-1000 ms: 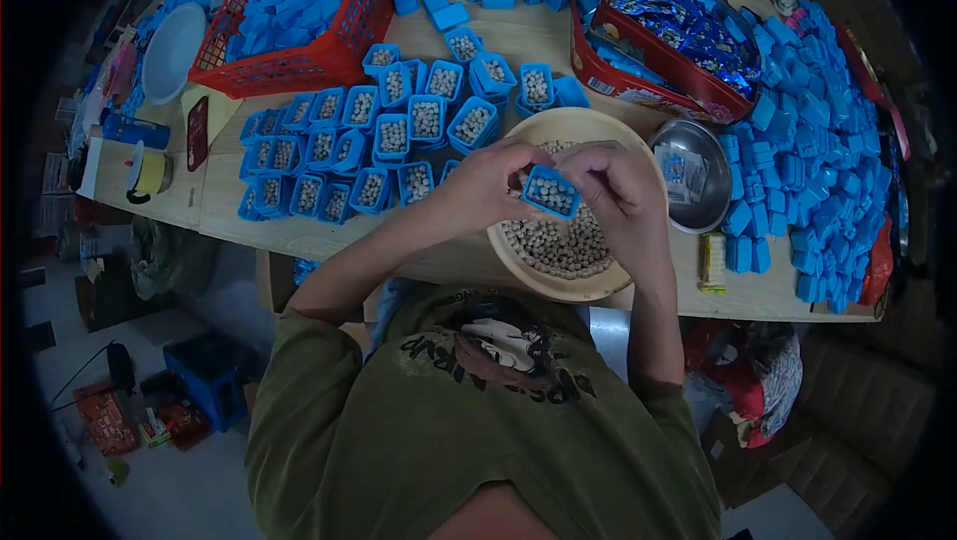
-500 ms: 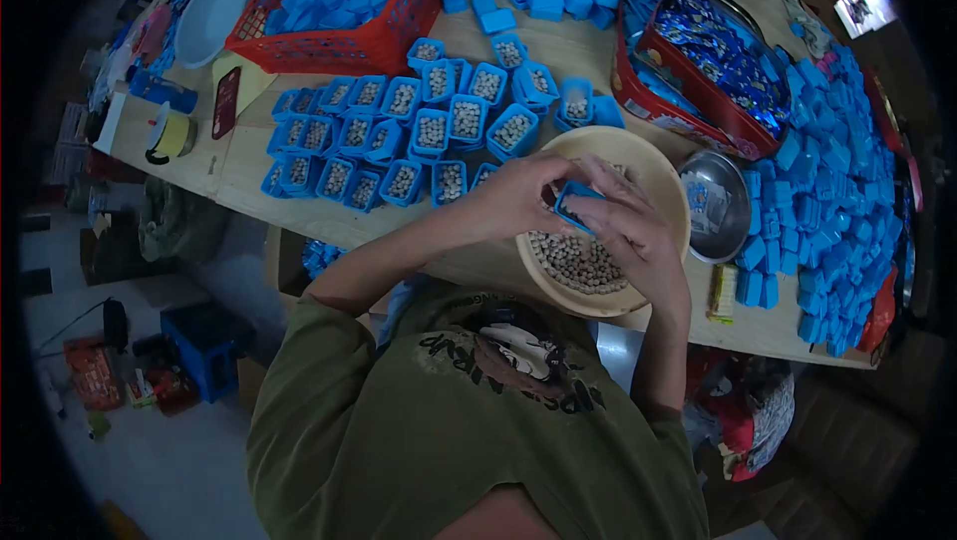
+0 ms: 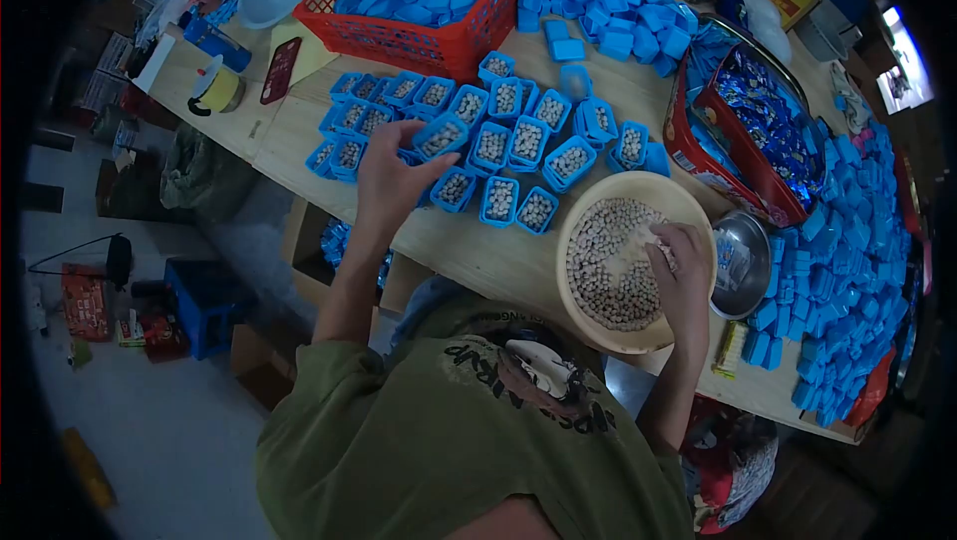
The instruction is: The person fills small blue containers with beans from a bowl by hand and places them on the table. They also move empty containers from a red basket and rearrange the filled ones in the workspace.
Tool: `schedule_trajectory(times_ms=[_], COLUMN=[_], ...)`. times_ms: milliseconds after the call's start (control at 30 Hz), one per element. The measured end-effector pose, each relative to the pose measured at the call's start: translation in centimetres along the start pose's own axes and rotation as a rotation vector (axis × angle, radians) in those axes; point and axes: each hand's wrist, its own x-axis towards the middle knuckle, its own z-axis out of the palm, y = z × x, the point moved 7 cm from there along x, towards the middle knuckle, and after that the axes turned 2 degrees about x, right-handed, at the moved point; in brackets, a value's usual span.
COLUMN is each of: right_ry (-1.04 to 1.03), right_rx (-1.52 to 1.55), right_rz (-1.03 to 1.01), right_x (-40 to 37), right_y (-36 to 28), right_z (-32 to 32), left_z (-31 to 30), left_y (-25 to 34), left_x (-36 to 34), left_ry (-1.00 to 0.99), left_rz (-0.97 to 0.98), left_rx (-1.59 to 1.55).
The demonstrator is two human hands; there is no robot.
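My left hand [image 3: 397, 176] grips a small blue plastic box [image 3: 440, 138] full of pale round beads, thumb and fingers on opposite sides. It holds the box over rows of similar filled boxes [image 3: 490, 145] on the table. On the right, a cream bowl [image 3: 570, 286] contains many loose pale beads [image 3: 613, 286], with a bare patch of its bottom showing. My right hand [image 3: 684, 276] reaches inside the bowl by its right wall, fingers curled around some beads at the fingertips.
A red basket [image 3: 399, 46] of blue boxes stands at the back. A red tin [image 3: 743, 181] holds blue packets. Beside the bowl sits a metal bowl [image 3: 743, 266], with a large heap of blue pieces [image 3: 842, 271] at the right. A yellow packet [image 3: 730, 349] lies near the front edge.
My hands have parted. The left has carried the blue box from over the bowl leftward to the filled boxes; the right has gone down into the beads. The whole view has shifted.
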Motion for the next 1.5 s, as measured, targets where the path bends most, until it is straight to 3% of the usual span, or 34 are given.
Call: schedule_trajectory(times_ms=[67,167,300,433,500,567,600,733,800,867,967,1033,1133,1200,1333,1433,1500], right_ry=[-0.034,-0.095,-0.190,-0.349,-0.509,-0.510,-0.532,-0.638,-0.689,-0.720,-0.689,-0.625,-0.596,-0.515,-0.533,-0.538,-0.311], right_rx=[-0.101,-0.241,-0.372,-0.413,-0.278,-0.309,-0.341,-0.298,-0.426,-0.451,-0.404,-0.339,-0.302,0.061,0.105,-0.091,0.008], right_rz=[0.016,0.046,0.025,0.040,-0.034,-0.049,-0.082,-0.111,-0.189,-0.134,-0.129,-0.168,0.007,0.407,0.256,0.076,-0.063], right_x=[0.0,0.0,0.4,1.5,1.6,1.5,1.5,0.9,0.1,-0.3,-1.5,-2.2,-2.4,-2.5,-2.2,-2.1,-1.7], right_y=[0.6,2.1,2.6,2.0,1.1,0.7,0.4,-0.3,0.3,1.1,3.5,3.6,3.5,4.9,4.0,2.8,2.9], right_z=[0.2,0.8,2.1,3.6,5.3,5.7,6.0,6.6,7.4,7.8,8.3,7.7,7.1,6.4,4.5,2.5,0.7], left_z=[-1.3,-1.5,-0.9,-0.6,-0.7,-0.7,-0.4,5.8,10.5,16.2,23.3,28.2,30.4,32.5,33.0,32.7,31.4], left_y=[-2.1,-3.5,-4.6,-3.9,-2.8,-0.1,1.2,9.7,13.1,15.0,18.0,18.0,18.6,17.2,16.4,16.5,16.9], left_x=[0.3,1.0,1.6,1.2,1.4,1.4,1.9,4.1,5.4,6.6,6.8,6.6,6.0,6.2,6.6,7.6,8.4], left_ry=[0.146,0.206,0.229,0.232,0.239,0.345,0.343,-0.059,-0.205,-0.447,-0.585,-0.753,-0.740,-0.722,-0.640,-0.554,-0.569], left_rz=[-0.036,-0.112,-0.074,0.021,0.045,0.277,0.289,0.659,0.819,0.846,0.922,0.894,0.949,0.961,1.005,0.960,0.960], left_rx=[0.196,0.395,0.552,0.701,0.733,0.688,0.678,0.261,0.122,0.058,0.106,0.545,0.731,0.711,0.599,0.604,0.517])
